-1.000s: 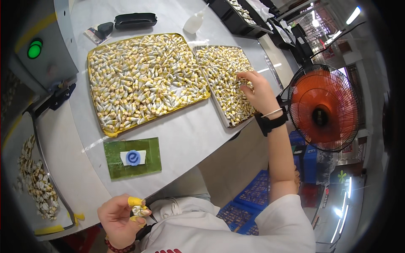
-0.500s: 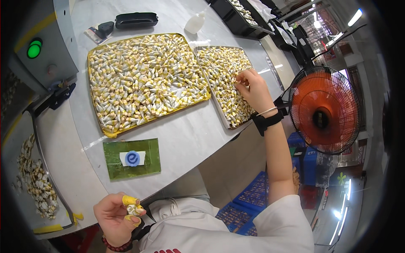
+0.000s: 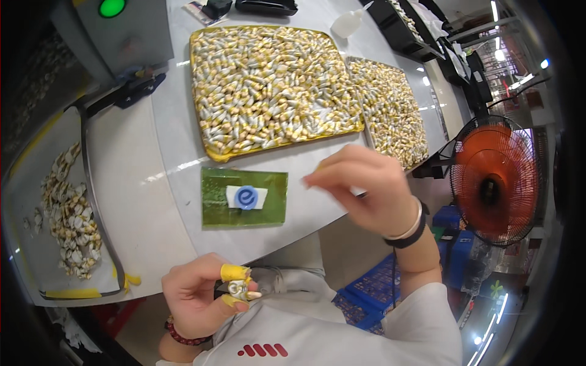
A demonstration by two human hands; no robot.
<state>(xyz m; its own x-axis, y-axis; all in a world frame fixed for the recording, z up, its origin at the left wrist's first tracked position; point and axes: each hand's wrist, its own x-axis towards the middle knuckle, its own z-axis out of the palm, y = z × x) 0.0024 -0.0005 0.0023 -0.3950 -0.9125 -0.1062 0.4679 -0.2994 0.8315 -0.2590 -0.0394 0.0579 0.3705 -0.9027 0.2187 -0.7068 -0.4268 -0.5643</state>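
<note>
Left hand: we hold it low against the torso, closed on a small cluster of parts. The thumb and one finger wear yellow cots, likely for grip and to keep skin off the pieces.
Parts in left hand: yellow and pale, like the stock in the trays. We pinch them at the fingertips and not in the palm, so their ends stay exposed for handling.
Right hand: it hangs in the air above the table edge, between the trays and the left hand, fingers drawn together into a pinch. It is motion-blurred. We cannot tell whether a piece sits between the fingertips.
Right wrist: a pale band and a dark band.
Big tray: yellow-rimmed, well beyond the right hand, heaped with small yellow-and-white pieces in one layer, so that any piece can be picked singly.
Second tray: beyond the right hand and to its right, same kind of pieces, nearest to the picking hand.
Green pad: flat on the table just left of the right hand, beyond the left hand, with a blue-and-white disc on it.
Side tray: well left of the left hand, holding a loose pile of pale pieces kept apart from the stock.
Fan: orange, right of the right hand, off the table.
</note>
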